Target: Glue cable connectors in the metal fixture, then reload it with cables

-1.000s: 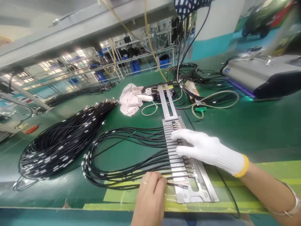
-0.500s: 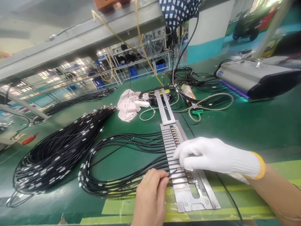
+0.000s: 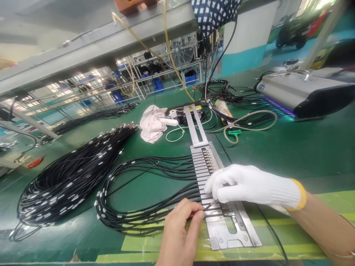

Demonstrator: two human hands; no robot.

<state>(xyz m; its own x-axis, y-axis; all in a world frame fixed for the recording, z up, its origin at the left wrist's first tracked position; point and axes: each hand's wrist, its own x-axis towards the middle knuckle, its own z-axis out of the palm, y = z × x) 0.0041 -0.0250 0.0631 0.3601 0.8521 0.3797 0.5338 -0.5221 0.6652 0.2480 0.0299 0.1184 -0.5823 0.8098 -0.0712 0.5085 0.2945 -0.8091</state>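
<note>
Bare, my left hand [image 3: 181, 229] pinches a thin black cable [image 3: 209, 207] between thumb and forefinger, at the left edge of a slotted metal fixture [image 3: 216, 227]. Over the slots, my right hand [image 3: 244, 184], in a white knit glove, has its fingertips closed at the tip of the same cable. Its fingers partly cover that tip. More black cables [image 3: 166, 162] lie in the slots, with small metal ends [image 3: 206, 159] lined up in the fixture's channel. These cables loop to the left and carry small white tags.
A big coil of black cables [image 3: 69, 177] lies at left. Behind the fixture are a pale cloth [image 3: 152, 123] and a clear hose [image 3: 266, 127] with a green-handled piece [image 3: 234, 132]. A silver lamp unit [image 3: 296, 87] glows purple over cables at right.
Both hands keep their hold on the cable. The left hand has shifted slightly right with it, and the cable's tip has dropped a little; the whole view has moved slightly.
</note>
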